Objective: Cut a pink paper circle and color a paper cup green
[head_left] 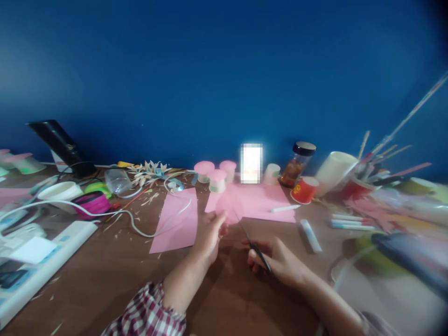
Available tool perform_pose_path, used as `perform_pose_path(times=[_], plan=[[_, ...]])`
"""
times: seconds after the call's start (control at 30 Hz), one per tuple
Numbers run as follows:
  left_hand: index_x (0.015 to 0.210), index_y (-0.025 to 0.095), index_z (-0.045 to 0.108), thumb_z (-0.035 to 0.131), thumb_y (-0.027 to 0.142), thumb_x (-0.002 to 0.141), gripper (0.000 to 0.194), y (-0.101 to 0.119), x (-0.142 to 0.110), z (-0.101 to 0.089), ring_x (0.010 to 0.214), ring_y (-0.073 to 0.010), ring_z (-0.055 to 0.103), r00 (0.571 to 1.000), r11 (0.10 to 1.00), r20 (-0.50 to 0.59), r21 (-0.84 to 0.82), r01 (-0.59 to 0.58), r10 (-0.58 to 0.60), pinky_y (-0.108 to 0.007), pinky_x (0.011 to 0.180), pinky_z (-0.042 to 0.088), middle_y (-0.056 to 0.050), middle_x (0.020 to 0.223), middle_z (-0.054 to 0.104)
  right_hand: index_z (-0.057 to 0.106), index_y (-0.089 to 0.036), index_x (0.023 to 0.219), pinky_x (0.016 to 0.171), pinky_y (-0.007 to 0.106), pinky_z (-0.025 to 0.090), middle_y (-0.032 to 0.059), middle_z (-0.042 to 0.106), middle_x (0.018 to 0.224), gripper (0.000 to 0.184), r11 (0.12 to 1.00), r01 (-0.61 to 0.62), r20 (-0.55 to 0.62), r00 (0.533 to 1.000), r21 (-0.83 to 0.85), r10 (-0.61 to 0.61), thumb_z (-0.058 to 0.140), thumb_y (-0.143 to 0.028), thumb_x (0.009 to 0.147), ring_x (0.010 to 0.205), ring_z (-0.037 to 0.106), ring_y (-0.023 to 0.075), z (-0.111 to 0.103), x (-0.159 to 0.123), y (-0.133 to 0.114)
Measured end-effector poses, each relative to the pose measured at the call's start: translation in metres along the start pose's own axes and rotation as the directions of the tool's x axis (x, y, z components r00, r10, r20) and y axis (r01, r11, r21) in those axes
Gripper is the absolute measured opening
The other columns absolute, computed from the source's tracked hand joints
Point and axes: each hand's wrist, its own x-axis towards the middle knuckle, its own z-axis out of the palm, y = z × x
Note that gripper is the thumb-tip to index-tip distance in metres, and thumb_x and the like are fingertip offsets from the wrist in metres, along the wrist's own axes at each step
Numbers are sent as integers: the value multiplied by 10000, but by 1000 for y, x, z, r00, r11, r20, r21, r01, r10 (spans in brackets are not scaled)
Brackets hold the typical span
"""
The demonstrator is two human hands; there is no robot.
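My left hand (213,235) pinches the lower edge of a pink paper circle (229,205), raised over the table. In my right hand (271,259) is a pair of scissors (258,255), its dark handles in my fingers and its thin blades pointing up at the circle's right edge. Whether the blades touch the paper I cannot tell. Behind the circle lies a pink paper sheet (259,200) with a white marker (285,209) on it. Paper cups with pink tops (217,181) stand at its back left. A narrower pink paper piece (177,219) lies to the left.
A white power strip (52,266) and cables fill the left. A jar with a black lid (297,163), a red paper cup (304,190) and a white cup (336,172) stand at the right rear. A glue stick (311,236) and markers (352,222) lie right of my hands.
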Motion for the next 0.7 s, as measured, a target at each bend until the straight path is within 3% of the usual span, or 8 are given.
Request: perform_pose_path(times=[0.33,0.7], plan=[[705,122,643,757,352,619,270,-5,-2,2,508,-70,505,1000,999,4,34,14,-14,-176,476,374,0,576,591,617,-79,1149,510,208,427,30,625,688,474,999,1,16,1000,39,-2,626,-419,819,556,558,101,0,4,7],[655,121,638,753,336,601,250,-2,-9,7,519,-83,519,1000,999,-14,44,14,-14,-183,472,404,-17,596,612,619,-60,1126,510,214,434,32,621,678,518,1000,7,-11,1000,-5,-7,626,-464,802,551,565,107,2,3,-2]])
